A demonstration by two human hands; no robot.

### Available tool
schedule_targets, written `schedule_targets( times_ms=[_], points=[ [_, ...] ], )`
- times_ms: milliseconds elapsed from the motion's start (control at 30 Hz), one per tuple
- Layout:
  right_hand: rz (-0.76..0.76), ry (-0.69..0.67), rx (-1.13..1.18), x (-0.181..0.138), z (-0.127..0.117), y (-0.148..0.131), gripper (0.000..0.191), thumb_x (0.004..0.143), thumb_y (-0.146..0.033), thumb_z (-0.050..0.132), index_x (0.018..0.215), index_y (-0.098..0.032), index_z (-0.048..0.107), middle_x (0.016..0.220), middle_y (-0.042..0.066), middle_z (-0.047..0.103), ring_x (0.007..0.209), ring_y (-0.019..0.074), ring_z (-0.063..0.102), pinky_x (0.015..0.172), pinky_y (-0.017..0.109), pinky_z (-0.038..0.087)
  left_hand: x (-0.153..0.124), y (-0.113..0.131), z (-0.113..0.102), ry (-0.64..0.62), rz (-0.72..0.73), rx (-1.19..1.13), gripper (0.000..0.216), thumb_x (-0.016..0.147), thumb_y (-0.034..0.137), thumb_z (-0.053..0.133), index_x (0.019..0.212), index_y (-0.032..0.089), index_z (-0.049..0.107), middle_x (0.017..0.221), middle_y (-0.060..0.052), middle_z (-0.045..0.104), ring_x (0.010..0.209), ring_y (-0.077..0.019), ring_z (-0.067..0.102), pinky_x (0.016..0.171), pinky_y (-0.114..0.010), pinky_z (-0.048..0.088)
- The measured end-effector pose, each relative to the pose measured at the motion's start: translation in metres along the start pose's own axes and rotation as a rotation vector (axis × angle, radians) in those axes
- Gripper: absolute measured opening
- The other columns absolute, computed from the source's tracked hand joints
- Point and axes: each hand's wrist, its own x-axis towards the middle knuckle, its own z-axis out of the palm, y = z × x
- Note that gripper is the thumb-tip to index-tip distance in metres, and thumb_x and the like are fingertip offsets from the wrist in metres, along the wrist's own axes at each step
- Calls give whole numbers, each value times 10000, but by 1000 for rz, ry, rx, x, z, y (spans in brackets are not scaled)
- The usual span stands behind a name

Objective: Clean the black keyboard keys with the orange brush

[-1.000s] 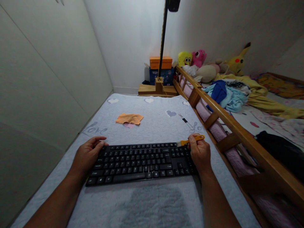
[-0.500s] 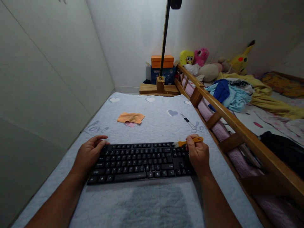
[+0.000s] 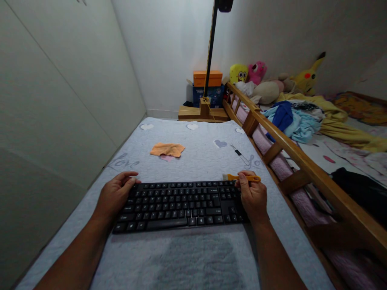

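Note:
A black keyboard (image 3: 181, 205) lies across a grey quilted mattress (image 3: 193, 161) in front of me. My left hand (image 3: 116, 195) rests on the keyboard's left end, fingers curled over its far corner. My right hand (image 3: 252, 195) is closed on a small orange-handled brush (image 3: 240, 177) over the keyboard's right end. The brush lies almost level, its bristles pointing left just past the top row of keys.
An orange cloth (image 3: 167, 149) lies farther back on the mattress, and a thin dark tool (image 3: 238, 153) to its right. A wooden bed rail (image 3: 290, 151) runs along the right, with clothes and plush toys (image 3: 256, 74) behind it. A white wall (image 3: 60, 100) closes the left side.
My right hand has tipped the brush from slanting down onto the keys to almost level, bristles lifted a little beyond the top row. The left hand stays put.

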Motion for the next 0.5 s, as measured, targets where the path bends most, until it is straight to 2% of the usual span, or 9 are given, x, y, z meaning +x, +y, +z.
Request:
schedule_targets(
  times_ms=[100, 300, 400, 500],
  points=[
    [31, -25, 60, -1, 1, 0, 312, 1002, -464, 537, 945, -203, 697, 675, 3, 684, 604, 185, 662, 613, 311, 516, 1, -2, 0, -2, 5, 9, 446, 726, 537, 678, 1036, 219, 713, 841, -36, 781, 776, -239, 722, 673, -310, 532],
    [37, -122, 106, -1, 3, -2, 292, 973, -448, 575, 871, -208, 705, 631, -5, 664, 585, 168, 644, 603, 287, 495, 0, 0, 1, 12, 2, 5, 430, 717, 532, 677, 1014, 223, 719, 811, -30, 777, 745, -232, 719, 644, -298, 529],
    [106, -187, 133, 1, 2, 1, 310, 962, -470, 580, 866, -204, 706, 554, -28, 606, 513, 155, 599, 551, 278, 465, 1, -1, 1, 11, 1, -5, 418, 713, 519, 685, 1008, 225, 717, 805, -28, 776, 738, -234, 720, 634, -300, 533],
    [198, -214, 185, 3, 0, 5, 329, 929, -506, 618, 884, -192, 708, 559, -25, 611, 510, 155, 598, 538, 277, 464, 3, -4, 1, 5, 6, -9, 418, 721, 516, 683, 1019, 224, 714, 817, -29, 779, 756, -237, 725, 660, -307, 541]
  ],
)
